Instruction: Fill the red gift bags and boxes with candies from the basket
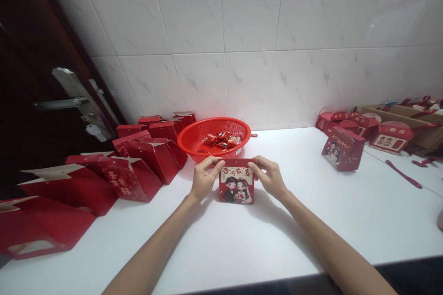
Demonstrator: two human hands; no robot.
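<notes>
A small red candy gift box, printed with a cartoon bride and groom and gold-red lettering, stands upright on the white table in front of me. My left hand pinches its upper left corner, thumb on the front and fingers behind. The upper right corner is pinched the same way by my right hand. The box's top edge looks pressed together between them; its back is hidden. Just behind it sits a red plastic colander with several wrapped candies inside.
Several red paper boxes with unfolded tops line the table's left side, near a dark door. On the right stand a closed red box, rounded handled boxes, a cardboard carton and a red ribbon. A tiled wall rises behind.
</notes>
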